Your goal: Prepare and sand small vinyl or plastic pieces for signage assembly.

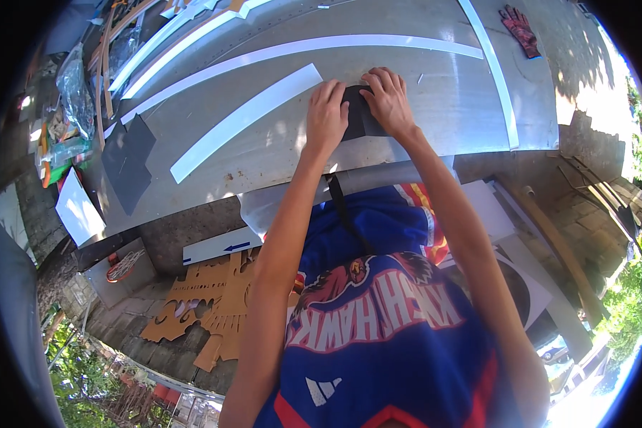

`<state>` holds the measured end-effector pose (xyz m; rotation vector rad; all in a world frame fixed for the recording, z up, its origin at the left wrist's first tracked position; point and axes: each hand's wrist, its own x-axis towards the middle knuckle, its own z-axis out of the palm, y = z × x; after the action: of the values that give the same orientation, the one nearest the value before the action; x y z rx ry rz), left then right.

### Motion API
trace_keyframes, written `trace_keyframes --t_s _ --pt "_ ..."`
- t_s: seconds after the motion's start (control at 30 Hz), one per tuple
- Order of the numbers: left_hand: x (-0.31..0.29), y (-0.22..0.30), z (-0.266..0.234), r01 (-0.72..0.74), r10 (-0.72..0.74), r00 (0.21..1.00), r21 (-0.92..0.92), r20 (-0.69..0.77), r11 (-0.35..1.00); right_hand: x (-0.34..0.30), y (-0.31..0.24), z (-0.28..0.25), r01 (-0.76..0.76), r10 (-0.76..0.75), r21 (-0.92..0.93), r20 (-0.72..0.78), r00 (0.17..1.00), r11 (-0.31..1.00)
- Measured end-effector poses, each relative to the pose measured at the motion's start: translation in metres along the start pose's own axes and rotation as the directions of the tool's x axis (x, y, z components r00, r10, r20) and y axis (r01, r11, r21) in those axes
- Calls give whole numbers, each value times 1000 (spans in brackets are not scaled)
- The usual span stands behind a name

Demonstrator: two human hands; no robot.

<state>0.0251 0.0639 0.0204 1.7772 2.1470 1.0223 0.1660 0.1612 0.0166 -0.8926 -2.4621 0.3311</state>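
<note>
A small black sheet piece (362,123) lies at the near edge of the grey metal table (264,153), with what looks like a crease across it. Around its left side curl the fingers of my left hand (326,115), thumb against the sheet. My right hand (390,103) grips its far right part, the fingers bent over and the thumb on top. The fingertips' undersides are hidden. Just left of my left hand lies a white strip (246,123), apart from it.
Long white strips (314,44) and another strip (493,71) lie across the table. Dark flat pieces (128,160) rest at the left edge, near plastic wrap (75,93). A patterned glove (521,32) is at the far right. Cut brown cardboard (217,307) lies below on the ground.
</note>
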Motion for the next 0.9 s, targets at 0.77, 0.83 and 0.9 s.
trace_keyframes --t_s 0.77,0.83,0.9 --pt "-49 34 28 -23 17 997 85 78 996 -74 -27 -4 -183 187 -45 125 974 982" --pt "-49 38 31 4 -10 998 83 69 997 -75 -28 0 -194 199 -53 125 972 980" --pt "-49 37 30 21 -24 998 71 54 997 -75 -36 7 -240 245 -61 98 964 969"
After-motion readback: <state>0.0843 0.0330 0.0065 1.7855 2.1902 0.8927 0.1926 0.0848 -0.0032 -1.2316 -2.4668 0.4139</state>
